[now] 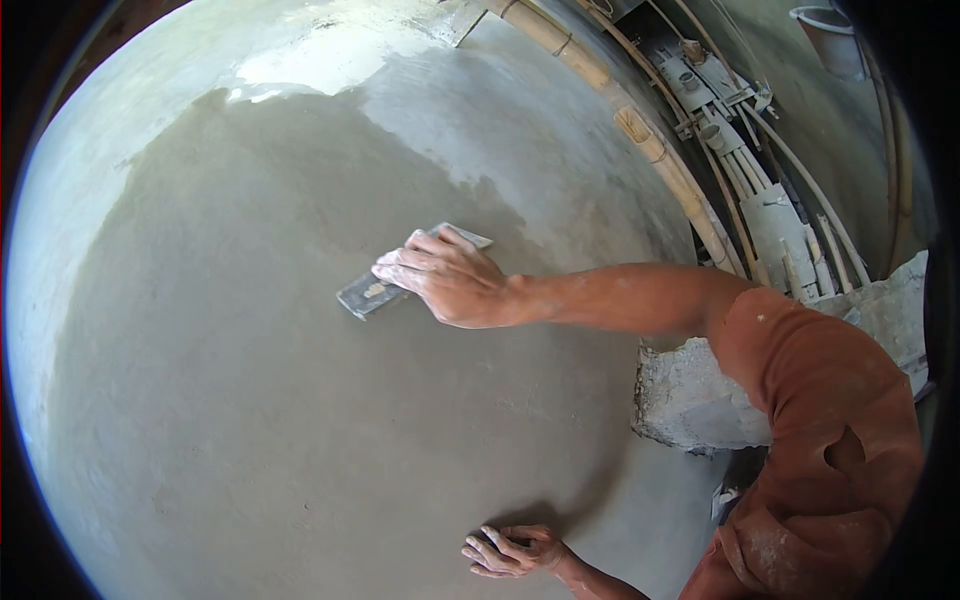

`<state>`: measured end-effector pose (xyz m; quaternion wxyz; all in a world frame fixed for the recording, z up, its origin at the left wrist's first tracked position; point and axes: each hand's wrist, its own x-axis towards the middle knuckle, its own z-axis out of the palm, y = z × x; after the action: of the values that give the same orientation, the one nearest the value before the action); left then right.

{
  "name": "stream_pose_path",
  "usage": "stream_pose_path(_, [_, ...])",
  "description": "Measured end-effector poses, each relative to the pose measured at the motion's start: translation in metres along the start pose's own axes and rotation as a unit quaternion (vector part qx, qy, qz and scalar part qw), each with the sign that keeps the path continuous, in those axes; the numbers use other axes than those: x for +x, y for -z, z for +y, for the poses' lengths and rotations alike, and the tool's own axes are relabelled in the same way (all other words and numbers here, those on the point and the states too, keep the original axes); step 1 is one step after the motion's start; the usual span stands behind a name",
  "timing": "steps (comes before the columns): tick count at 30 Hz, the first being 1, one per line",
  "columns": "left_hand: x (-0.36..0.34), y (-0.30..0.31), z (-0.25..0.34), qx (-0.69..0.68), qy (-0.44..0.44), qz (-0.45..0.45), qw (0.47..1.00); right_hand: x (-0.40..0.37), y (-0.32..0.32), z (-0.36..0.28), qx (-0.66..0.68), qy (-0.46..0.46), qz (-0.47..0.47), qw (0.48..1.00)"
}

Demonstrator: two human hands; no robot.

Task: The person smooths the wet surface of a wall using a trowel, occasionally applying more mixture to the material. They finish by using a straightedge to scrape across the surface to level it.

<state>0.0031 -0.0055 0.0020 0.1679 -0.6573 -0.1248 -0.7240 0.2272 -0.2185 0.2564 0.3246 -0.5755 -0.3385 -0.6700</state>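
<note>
My right hand [445, 280] is closed around a flat metal trowel [366, 296], which lies against the grey plastered surface [260, 400]. Both ends of the blade show beyond my fingers. Pale plaster coats my knuckles and fingers. Lower down, my left hand [512, 551] rests on the same surface with its fingers apart, holding nothing. Darker, damp-looking plaster surrounds the trowel, and its uneven upper edge meets a lighter area with a bright white patch [325, 58].
Bamboo poles [655, 145] run along the upper right edge of the surface. Beyond them are planks [775, 232] with pipes and small containers, and a bucket [832, 42] at the top right. A rough concrete block [695, 397] juts out below my right arm.
</note>
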Motion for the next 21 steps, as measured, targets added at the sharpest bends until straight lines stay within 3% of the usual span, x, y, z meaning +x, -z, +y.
stream_pose_path(2, [0.001,-0.002,-0.001,-0.012,0.002,0.004,1.000,0.003,0.009,0.000,0.042,-0.024,-0.070,0.996])
stream_pose_path(5, [0.000,-0.001,-0.001,-0.010,0.003,-0.009,1.000,0.073,0.008,0.019,-0.020,-0.018,0.016,0.999])
stream_pose_path(8, [-0.003,-0.001,-0.005,-0.009,-0.005,-0.010,1.000,0.162,-0.005,0.044,-0.010,-0.068,-0.043,0.997])
stream_pose_path(10, [-0.002,-0.001,-0.004,-0.004,-0.001,-0.010,1.000,0.175,-0.016,0.049,-0.023,-0.078,-0.054,0.995])
stream_pose_path(13, [-0.001,-0.001,-0.002,-0.005,0.000,-0.007,1.000,0.152,-0.022,0.042,-0.071,-0.034,-0.050,0.996])
stream_pose_path(19, [-0.001,-0.006,-0.005,-0.004,-0.008,0.006,1.000,0.009,-0.015,0.008,-0.048,0.014,0.022,0.998])
stream_pose_path(21, [0.000,-0.004,-0.002,-0.002,-0.008,0.008,1.000,-0.037,-0.002,-0.001,-0.032,0.011,-0.015,0.999])
